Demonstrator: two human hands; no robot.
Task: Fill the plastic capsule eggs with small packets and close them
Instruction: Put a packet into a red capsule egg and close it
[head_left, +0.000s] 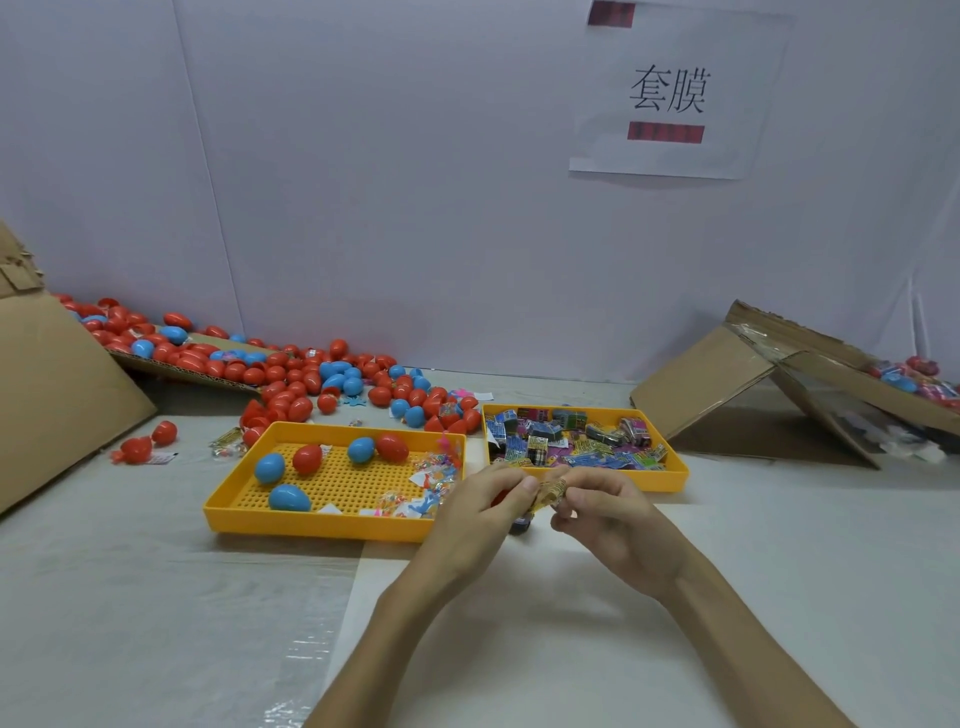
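Note:
My left hand (480, 506) and my right hand (605, 512) meet just in front of the two yellow trays. Between their fingertips they pinch a small yellowish packet (550, 491). A bit of a red egg (500, 499) shows inside my left hand's curled fingers. A dark small piece (521, 522) hangs just below the packet; I cannot tell what it is. The left yellow tray (311, 522) holds several blue and red eggs and clear toy packets (434, 478). The right yellow tray (675, 480) is full of small printed packets (566, 441).
A big heap of red and blue eggs (322, 379) spills from a cardboard flap at the back left. Two red eggs (148, 441) lie apart on the left. A tipped cardboard box (727, 384) with more eggs stands at the right. A white wall closes the back.

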